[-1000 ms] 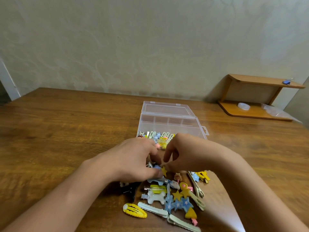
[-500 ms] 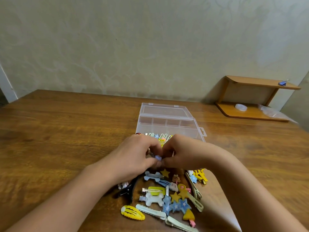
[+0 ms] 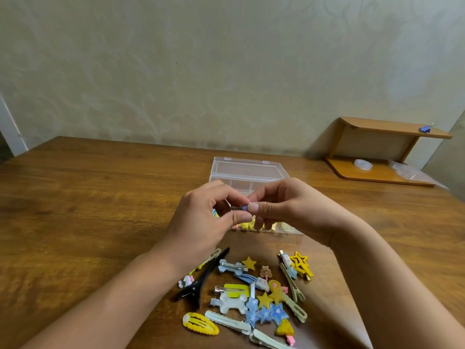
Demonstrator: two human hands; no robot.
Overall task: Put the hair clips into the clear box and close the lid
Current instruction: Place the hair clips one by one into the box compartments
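A small blue hair clip (image 3: 242,208) is pinched between both hands above the front of the clear box (image 3: 247,183). My left hand (image 3: 205,222) pinches its metal end and my right hand (image 3: 281,207) pinches its blue end. The box lies open on the wooden table with its lid (image 3: 245,168) folded back; yellow and pink clips (image 3: 245,225) show inside under my fingers. A pile of several loose clips (image 3: 251,295) lies on the table near me, among them a black clip (image 3: 201,277), a yellow snap clip (image 3: 200,323) and a white bone clip (image 3: 232,303).
A low wooden shelf (image 3: 387,157) stands against the wall at the back right, with a roll of clear tape (image 3: 363,164), a plastic bag (image 3: 409,172) and a blue binder clip (image 3: 425,128) on it. The wooden table (image 3: 88,210) stretches bare to the left.
Both hands have risen from the pile with the small blue clip and now hold it above the box's front. The view has tilted so the pile sits lower in frame.
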